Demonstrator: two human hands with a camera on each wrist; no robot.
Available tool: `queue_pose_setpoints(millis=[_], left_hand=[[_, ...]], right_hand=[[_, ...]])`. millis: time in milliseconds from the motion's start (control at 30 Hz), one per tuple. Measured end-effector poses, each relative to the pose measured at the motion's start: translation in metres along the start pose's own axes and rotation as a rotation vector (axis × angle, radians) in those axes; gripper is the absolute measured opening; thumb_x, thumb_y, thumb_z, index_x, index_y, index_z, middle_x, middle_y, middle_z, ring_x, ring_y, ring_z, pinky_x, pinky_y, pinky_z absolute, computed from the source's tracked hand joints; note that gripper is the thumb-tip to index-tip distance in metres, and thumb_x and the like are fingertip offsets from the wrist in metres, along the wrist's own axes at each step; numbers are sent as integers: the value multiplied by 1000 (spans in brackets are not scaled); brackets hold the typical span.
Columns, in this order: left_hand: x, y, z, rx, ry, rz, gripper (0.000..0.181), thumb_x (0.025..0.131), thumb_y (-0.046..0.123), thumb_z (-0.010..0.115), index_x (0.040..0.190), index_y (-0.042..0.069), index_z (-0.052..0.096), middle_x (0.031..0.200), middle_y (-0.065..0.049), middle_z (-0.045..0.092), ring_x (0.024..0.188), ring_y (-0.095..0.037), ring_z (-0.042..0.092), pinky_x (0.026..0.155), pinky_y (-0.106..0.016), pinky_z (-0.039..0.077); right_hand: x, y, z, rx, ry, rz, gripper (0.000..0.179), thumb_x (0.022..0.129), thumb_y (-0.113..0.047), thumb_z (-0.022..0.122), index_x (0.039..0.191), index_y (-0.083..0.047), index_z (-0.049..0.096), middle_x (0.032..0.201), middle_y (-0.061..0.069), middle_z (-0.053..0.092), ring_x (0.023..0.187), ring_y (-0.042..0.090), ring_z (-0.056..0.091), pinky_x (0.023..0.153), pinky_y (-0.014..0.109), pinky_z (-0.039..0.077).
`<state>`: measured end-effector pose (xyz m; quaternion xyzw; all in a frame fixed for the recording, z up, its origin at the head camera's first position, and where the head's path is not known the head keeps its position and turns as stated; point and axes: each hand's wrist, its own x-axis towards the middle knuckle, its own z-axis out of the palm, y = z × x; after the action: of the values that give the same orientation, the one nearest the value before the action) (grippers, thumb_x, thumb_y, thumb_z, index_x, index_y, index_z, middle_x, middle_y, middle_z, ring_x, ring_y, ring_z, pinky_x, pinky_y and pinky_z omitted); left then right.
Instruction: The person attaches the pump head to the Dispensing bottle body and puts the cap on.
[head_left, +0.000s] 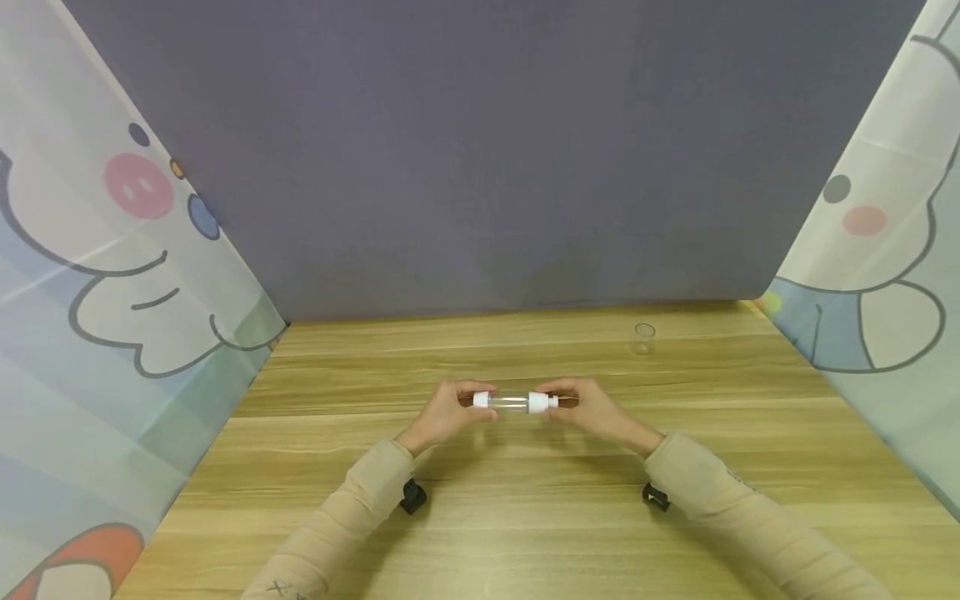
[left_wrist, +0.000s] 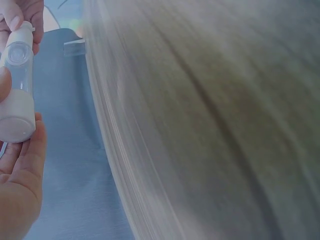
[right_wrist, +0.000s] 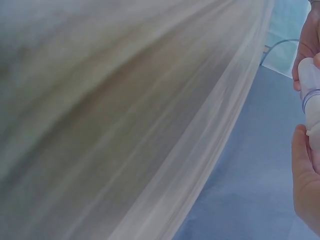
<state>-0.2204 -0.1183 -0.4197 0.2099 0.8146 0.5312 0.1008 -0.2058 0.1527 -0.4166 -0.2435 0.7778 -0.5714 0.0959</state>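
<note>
Over the desk [head_left: 517, 525], a bottle [head_left: 512, 403] is pinched at both ends by left grip [head_left: 446, 415] and right grip [head_left: 597, 413]; two-handed handling seems underway, steady alignment called for.

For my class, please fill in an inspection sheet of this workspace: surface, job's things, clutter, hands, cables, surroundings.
Surface: wood-grain table, bare in front of the hands.
Job's things: clear bottle with white ends, held sideways.
Clutter: one clear cup, upright, toward the table's far right.
Hands: left hand grips one white end; right hand grips the other, narrower-tipped end.
Cables: nothing seen.
Surroundings: dark grey backdrop behind; cartoon-printed sheets at both sides.
</note>
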Motion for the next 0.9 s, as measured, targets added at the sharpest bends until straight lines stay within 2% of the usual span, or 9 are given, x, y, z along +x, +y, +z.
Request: queue_pose_setpoints(millis=[200,433,500,733,900], left_hand=[[0,-1,1,-30,-7,2,41,88,10,78,125,-3,67,125,-17,67,107,-29,66,89,-37,55],[1,2,2,-24,4,-10,41,88,4,76,126,-7,65,125,-20,66,107,-32,66,88,-37,56],[-1,7,1,-17,-4,-13,40,88,2,75,125,-8,65,124,-21,66,107,-33,66,89,-38,55],[-15,39,-2,-2,-10,-6,37,88,0,74,123,-10,65,121,-23,66,105,-33,66,88,-37,55],[-18,43,-1,-13,-3,-9,37,88,1,75,122,-9,66,121,-22,66,104,-33,67,87,-36,56]], right_hand=[[0,1,0,1,-6,5,37,91,9,64,126,18,56,125,36,57,106,45,65,86,33,57],[0,0,0,-20,5,4,36,92,6,65,125,17,58,121,33,61,104,41,66,85,32,57],[0,0,0,-24,6,7,36,92,5,66,125,17,58,121,32,61,103,41,66,85,31,57],[0,1,0,-35,0,3,37,93,0,67,125,16,58,120,30,62,102,38,66,84,31,57],[-1,1,0,-53,-4,-14,38,94,-3,67,126,16,58,120,29,63,100,30,67,84,30,57]])
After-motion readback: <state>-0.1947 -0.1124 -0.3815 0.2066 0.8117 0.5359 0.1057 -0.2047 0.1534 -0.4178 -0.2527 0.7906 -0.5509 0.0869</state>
